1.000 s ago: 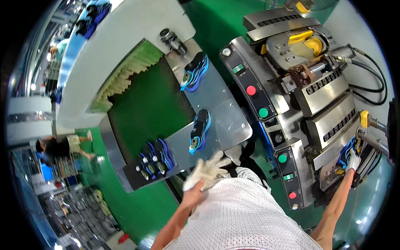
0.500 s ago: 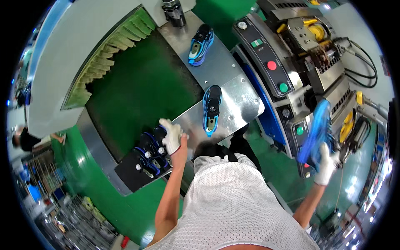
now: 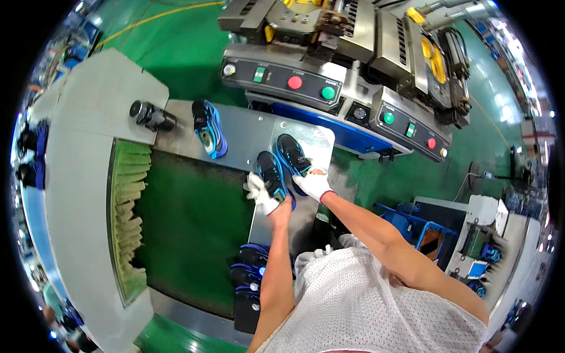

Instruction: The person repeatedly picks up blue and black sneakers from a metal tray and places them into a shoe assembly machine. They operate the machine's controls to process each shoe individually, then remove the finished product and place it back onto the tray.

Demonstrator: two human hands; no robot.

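Two black-and-blue sneakers stand side by side on the metal tabletop in front of me. My right hand (image 3: 313,183), in a white glove, is closed around the heel end of the right sneaker (image 3: 289,150). Beside the left sneaker (image 3: 269,170) is my left hand (image 3: 261,193), also gloved, its fingers apart along the shoe's left side near the heel. Whether they touch the shoe is hard to tell. Another black-and-blue sneaker (image 3: 207,128) lies farther left on the metal. Several dark sneakers (image 3: 250,273) sit near my left forearm, which partly hides them.
A machine with a control panel (image 3: 294,81) and coloured buttons stands beyond the metal table (image 3: 244,132). At left, a pale housing has a fringed opening (image 3: 130,206) over a green belt (image 3: 188,229). A dark bottle (image 3: 153,116) lies near the housing. A blue cart (image 3: 412,220) is at right.
The view has turned to the right. My right hand has brought a blue sneaker from the machine side onto the metal table. My left hand has moved from the dark sneakers to the pair.
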